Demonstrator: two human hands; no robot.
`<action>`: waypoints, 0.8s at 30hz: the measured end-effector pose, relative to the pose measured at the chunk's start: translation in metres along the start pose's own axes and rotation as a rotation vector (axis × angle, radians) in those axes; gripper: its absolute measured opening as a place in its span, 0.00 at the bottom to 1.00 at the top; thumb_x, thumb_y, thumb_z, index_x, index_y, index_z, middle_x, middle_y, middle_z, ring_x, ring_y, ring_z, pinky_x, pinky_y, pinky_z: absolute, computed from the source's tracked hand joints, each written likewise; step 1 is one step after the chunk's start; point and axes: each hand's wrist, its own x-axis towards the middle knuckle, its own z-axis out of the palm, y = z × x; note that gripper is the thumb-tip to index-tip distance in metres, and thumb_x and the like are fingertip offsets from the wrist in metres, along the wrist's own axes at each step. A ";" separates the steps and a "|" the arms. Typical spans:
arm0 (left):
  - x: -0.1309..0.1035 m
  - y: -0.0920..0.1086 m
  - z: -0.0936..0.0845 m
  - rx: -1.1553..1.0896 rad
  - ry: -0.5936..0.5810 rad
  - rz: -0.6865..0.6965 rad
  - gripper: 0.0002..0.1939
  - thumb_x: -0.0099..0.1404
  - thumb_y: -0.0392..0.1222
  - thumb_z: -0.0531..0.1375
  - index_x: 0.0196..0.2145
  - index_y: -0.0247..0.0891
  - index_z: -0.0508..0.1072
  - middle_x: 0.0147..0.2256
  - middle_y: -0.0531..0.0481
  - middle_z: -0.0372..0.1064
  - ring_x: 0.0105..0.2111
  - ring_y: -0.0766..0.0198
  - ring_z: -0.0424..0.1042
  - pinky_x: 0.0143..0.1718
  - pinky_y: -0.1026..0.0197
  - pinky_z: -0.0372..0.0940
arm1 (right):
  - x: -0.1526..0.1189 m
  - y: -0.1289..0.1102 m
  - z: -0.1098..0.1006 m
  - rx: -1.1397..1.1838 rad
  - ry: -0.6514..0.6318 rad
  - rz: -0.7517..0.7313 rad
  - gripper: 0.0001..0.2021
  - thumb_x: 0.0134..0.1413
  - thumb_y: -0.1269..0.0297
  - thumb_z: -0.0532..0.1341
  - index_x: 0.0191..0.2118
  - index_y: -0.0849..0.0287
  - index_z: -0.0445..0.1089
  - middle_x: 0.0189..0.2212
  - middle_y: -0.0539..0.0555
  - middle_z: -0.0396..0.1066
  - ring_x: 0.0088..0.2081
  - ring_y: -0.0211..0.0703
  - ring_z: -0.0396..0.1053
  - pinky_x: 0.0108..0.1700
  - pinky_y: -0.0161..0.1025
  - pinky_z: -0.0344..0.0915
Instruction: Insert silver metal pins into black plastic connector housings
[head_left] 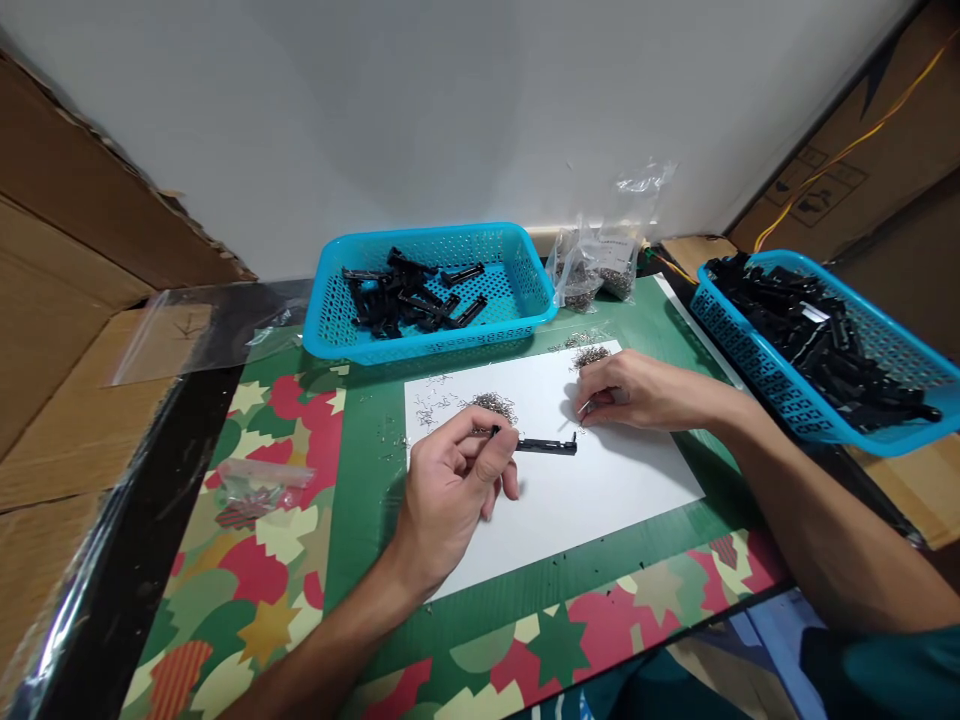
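Observation:
My left hand pinches one end of a long, narrow black plastic part between thumb and fingers. The part points to the right, above a white sheet. My right hand is closed in a pinch low over the sheet, just right of the part's free end. What its fingertips hold, if anything, is too small to make out. A heap of tiny metal pieces lies just behind my right hand. A second heap of small metal pieces sits behind my left hand, with loose thin ones scattered leftward.
A blue basket with black plastic parts stands at the back. Another blue basket, fuller of black parts, stands right. Clear bags of small metal pieces lean by the wall. A small plastic bag lies left on the patterned cover.

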 end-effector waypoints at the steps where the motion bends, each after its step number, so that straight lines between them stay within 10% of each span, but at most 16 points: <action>1: 0.000 0.000 0.000 0.000 0.002 -0.001 0.20 0.70 0.59 0.65 0.38 0.37 0.72 0.19 0.54 0.73 0.13 0.73 0.60 0.15 0.71 0.52 | 0.000 0.000 0.000 -0.006 0.003 0.004 0.06 0.67 0.66 0.65 0.40 0.59 0.81 0.34 0.53 0.76 0.34 0.39 0.69 0.37 0.39 0.61; 24: -0.001 -0.004 0.002 0.060 0.080 0.061 0.15 0.68 0.51 0.69 0.42 0.38 0.75 0.27 0.57 0.68 0.17 0.76 0.61 0.16 0.71 0.54 | -0.002 0.005 -0.001 0.078 -0.039 0.032 0.05 0.67 0.67 0.66 0.40 0.59 0.81 0.36 0.54 0.77 0.36 0.41 0.72 0.38 0.39 0.63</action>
